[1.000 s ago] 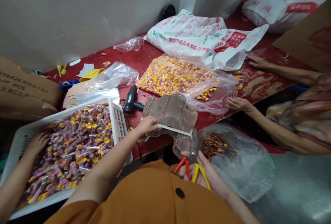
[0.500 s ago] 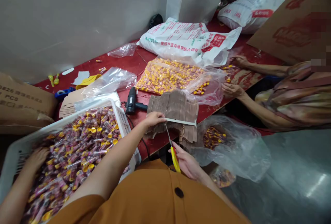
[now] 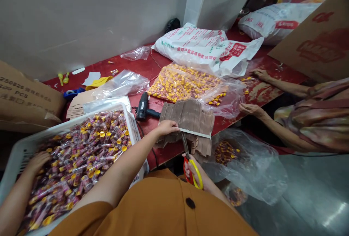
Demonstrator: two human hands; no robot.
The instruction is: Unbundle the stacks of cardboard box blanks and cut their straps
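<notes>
A stack of brown cardboard pieces (image 3: 188,114) lies at the table's front edge, bound by a white strap (image 3: 196,133). My left hand (image 3: 167,127) is closed at the strap's left end, fingers pinching it against the stack. Just below, my right hand (image 3: 192,168) grips a pair of scissors (image 3: 196,174) with red and yellow handles. Their blades point up to the strap close to my left fingers; whether they touch it, I cannot tell.
On the left, a white basket (image 3: 73,122) holds many wrapped tubes with yellow caps; another person's hand (image 3: 39,161) reaches into it. A heat gun (image 3: 143,108) lies behind the stack. A clear bag of small yellow-capped pieces (image 3: 182,83) sits beyond. At right, a co-worker's hand (image 3: 252,109) touches plastic.
My right hand has turned the scissors, so both handles now show, spread apart. My left hand stays at the strap. The whole view has shifted slightly.
</notes>
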